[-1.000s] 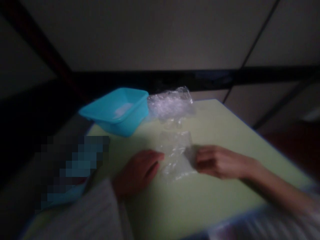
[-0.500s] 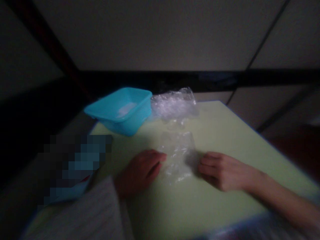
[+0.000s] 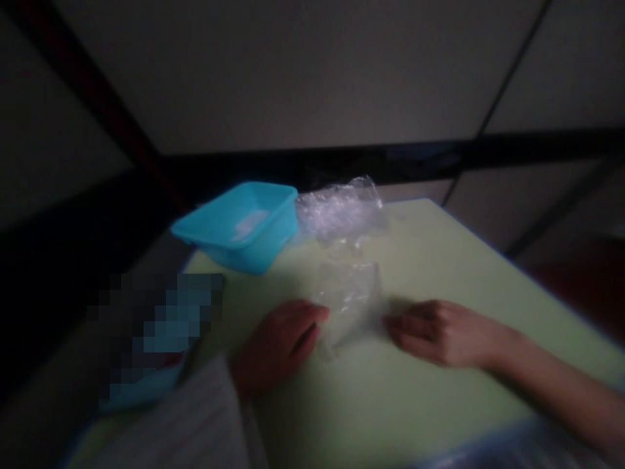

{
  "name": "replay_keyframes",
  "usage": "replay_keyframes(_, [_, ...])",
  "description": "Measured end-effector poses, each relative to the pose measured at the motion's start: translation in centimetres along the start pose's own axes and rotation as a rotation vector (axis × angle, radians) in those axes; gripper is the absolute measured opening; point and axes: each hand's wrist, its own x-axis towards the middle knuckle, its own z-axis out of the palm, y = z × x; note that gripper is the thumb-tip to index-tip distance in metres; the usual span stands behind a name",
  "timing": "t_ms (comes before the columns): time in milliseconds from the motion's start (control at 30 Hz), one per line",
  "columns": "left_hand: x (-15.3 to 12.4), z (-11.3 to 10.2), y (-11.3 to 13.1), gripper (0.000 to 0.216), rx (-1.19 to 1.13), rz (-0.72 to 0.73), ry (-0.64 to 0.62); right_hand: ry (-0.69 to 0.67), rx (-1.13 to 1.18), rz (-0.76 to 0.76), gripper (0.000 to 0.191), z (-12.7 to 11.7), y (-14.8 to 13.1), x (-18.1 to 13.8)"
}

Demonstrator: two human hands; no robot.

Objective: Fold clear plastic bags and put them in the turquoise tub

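Note:
A clear plastic bag [image 3: 349,290] lies on the pale yellow-green table between my two hands. At its left edge is my left hand [image 3: 278,348], fingers closed together with the tips over the plastic. My right hand [image 3: 434,332] is at the right side of the bag, its fingers curled into a pinch on the lower right edge. The lower right part of the bag looks folded or lifted along a slant. The dim, blurred picture hides how the fingertips meet the thin film.
A turquoise plastic basin [image 3: 278,238] with something whitish inside stands at the back left of the table [image 3: 439,260]. Beside it is a heap of clear plastic bags [image 3: 342,212]. A pixelated bluish object [image 3: 176,326] is at the left edge. Light panels rise behind.
The bag's lower right part has gone from lying flat to a slanted fold. My right hand's fingers have turned slightly inward and down. My left hand stays at the left edge.

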Motion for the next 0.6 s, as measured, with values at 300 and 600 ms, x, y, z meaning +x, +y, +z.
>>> replay_keyframes(300, [-0.2,0.0,0.1,0.022,0.013,0.027,-0.003,0.116,-0.051,0.04,0.028,2.0,0.6,0.8])
replay_keyframes(600, [-0.1,0.0,0.2,0.022,0.015,0.031,-0.014,0.106,-0.086,0.082,0.021,2.8,1.9,-0.1])
